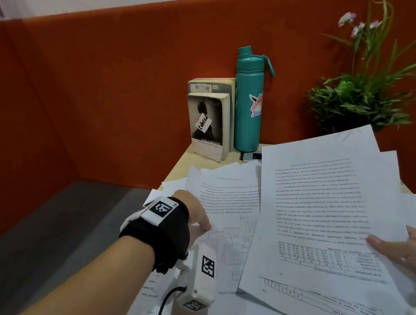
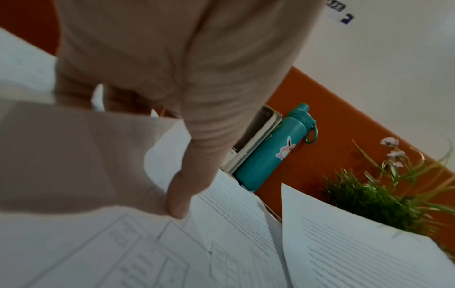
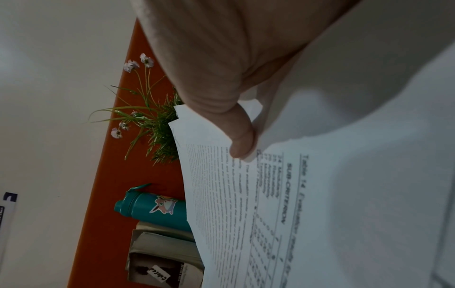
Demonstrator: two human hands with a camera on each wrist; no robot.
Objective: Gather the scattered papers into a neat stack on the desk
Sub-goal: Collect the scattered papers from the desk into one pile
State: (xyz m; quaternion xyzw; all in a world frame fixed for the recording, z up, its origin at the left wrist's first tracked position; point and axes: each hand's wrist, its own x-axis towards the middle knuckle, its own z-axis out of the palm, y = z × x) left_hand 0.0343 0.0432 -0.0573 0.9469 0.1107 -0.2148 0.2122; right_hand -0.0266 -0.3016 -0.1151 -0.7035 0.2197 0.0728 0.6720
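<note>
Printed white papers lie scattered and overlapping on the pale wooden desk [image 1: 182,163]. My right hand [image 1: 396,249] holds a fanned sheaf of sheets [image 1: 324,206] tilted up off the desk, with its thumb on the top page by a table of numbers. In the right wrist view the thumb [image 3: 242,144] presses that top page [image 3: 320,214]. My left hand [image 1: 203,224] pinches the left edge of a sheet with box diagrams [image 1: 231,225]. Its thumb [image 2: 178,202] lies on top of the sheet [image 2: 123,243], and the fingers are hidden beneath the paper.
Two paperback books [image 1: 210,124] lean on the orange partition [image 1: 107,84] at the desk's back. Next to them stand a teal bottle [image 1: 247,105] and a small grey device [image 1: 252,156]. A potted plant [image 1: 354,103] sits at the back right. The desk's left edge drops to grey floor [image 1: 41,243].
</note>
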